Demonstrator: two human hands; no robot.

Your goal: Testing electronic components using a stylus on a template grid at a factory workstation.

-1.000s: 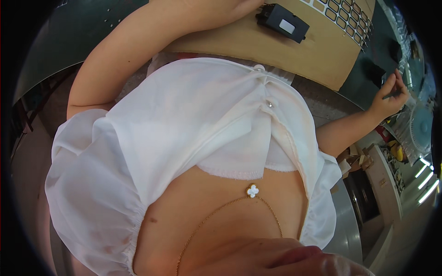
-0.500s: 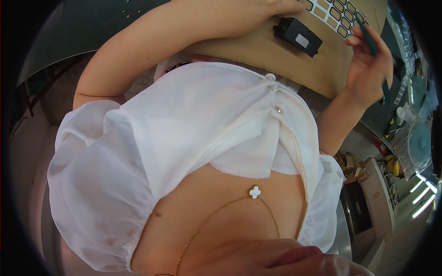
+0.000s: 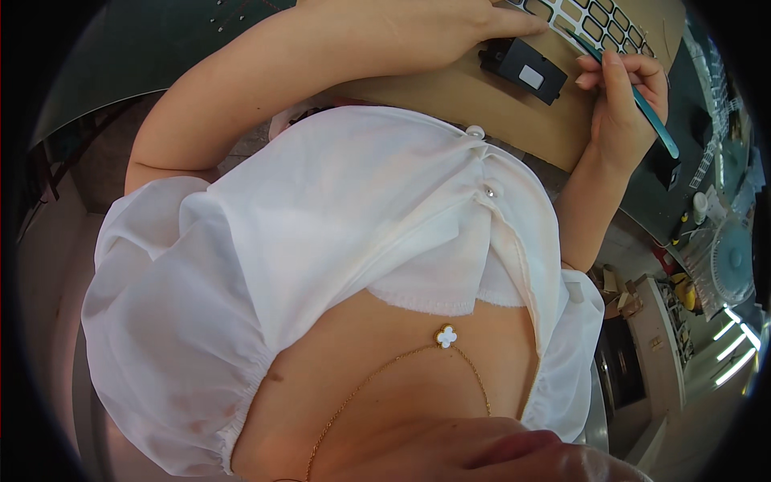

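My right hand (image 3: 630,100) is closed round teal tweezers (image 3: 657,124), thumb and fingers pinching the shaft. Their tips reach left and up to a sheet (image 3: 594,22) of white material with rows of black-edged rounded rectangles, partly cut off by the top edge. At the near left side of that sheet lies the stretched index finger of my left hand (image 3: 470,26); its other fingers are mostly out of sight. Between both hands, a black box-shaped part (image 3: 506,60) with a small white label rests on the brown board (image 3: 438,87).
Under the board is a dark green work surface (image 3: 104,60), with tiny metallic bits (image 3: 217,20) at far left. On the right stand a small black block (image 3: 668,170), a white bottle (image 3: 700,207), a yellow-and-black handled tool (image 3: 681,228) and a round bluish plastic item (image 3: 731,259).
The tweezers have swung round so their tips now reach the sheet, and my right fingers have closed further on them. My left index finger has moved slightly right along the sheet.
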